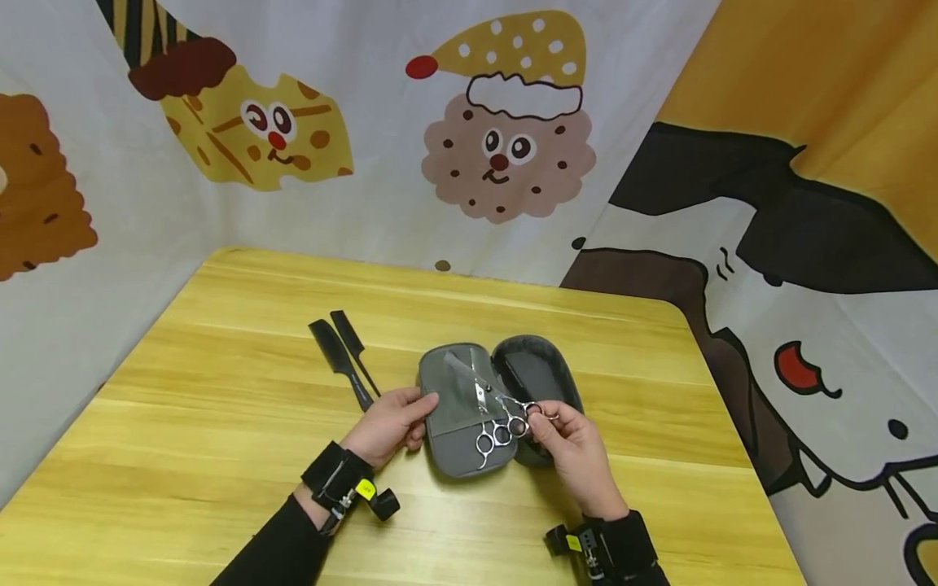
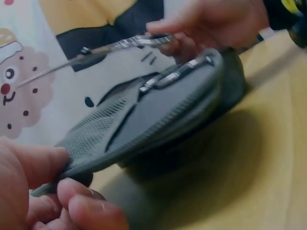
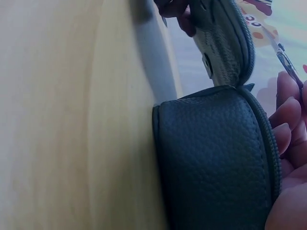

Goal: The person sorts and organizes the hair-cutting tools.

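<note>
A grey zip case lies unfolded on the table. My left hand (image 1: pixel 388 423) pinches the left edge of its flat half (image 1: pixel 447 457), thumb on top and fingers beneath. My right hand (image 1: pixel 579 456) holds a pair of silver hair scissors (image 2: pixel 139 42) by the handle end, above the case, blades pointing up and left. Another pair of silver scissors (image 2: pixel 172 76) is tucked in the mesh pocket (image 2: pixel 98 129), its finger rings sticking out. The hollow half (image 3: pixel 216 158) of the case sits beside my right hand, its inside partly hidden in the head view.
Two black combs lie left of the case: a wide comb (image 1: pixel 331 348) and a narrower comb (image 1: pixel 348 332) with a thin tail. A printed curtain (image 1: pixel 381 220) hangs behind the wooden table (image 1: pixel 220 456) and along its sides.
</note>
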